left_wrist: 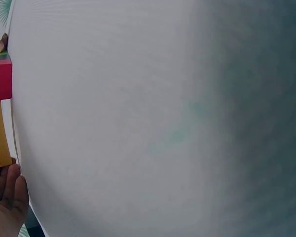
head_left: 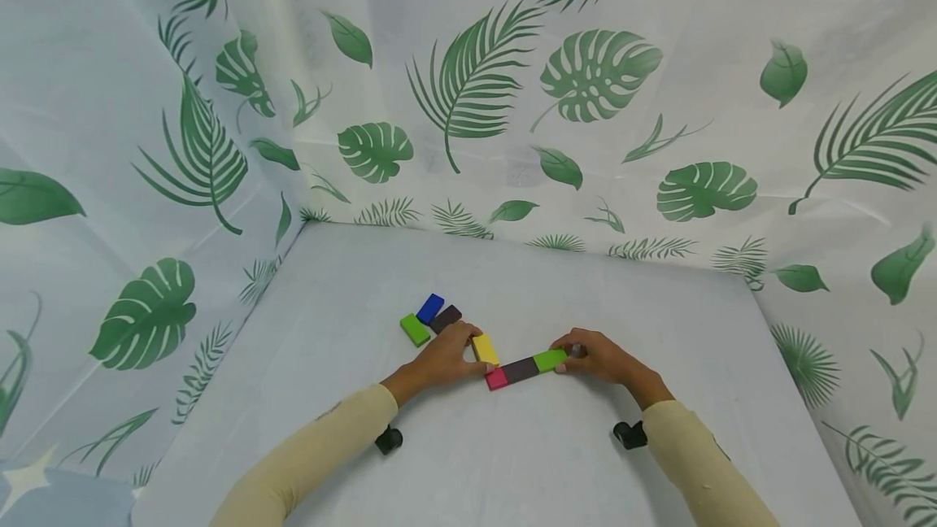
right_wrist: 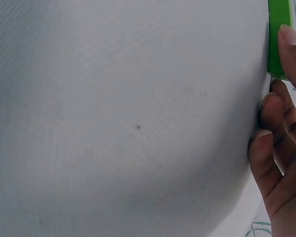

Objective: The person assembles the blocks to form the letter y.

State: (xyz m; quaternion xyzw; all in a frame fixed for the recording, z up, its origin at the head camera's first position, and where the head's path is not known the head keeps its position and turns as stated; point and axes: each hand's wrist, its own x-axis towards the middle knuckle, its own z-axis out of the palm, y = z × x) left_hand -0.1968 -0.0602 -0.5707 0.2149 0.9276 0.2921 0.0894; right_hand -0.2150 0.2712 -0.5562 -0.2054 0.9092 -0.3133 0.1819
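Observation:
My left hand holds a yellow block lengthwise, fingertips at its far end and thumb at its near end. The yellow block stands at an angle to a row, its near end by the pink-red block. That row continues with a dark brown block and a bright green block. At the right end of the row, my right hand pinches the green block between thumb and fingers. In the right wrist view, the thumb lies against the green block's side.
Beyond the left hand lie a second green block, a blue block and another dark block, close together on the white table. Leaf-printed cloth walls the back and sides.

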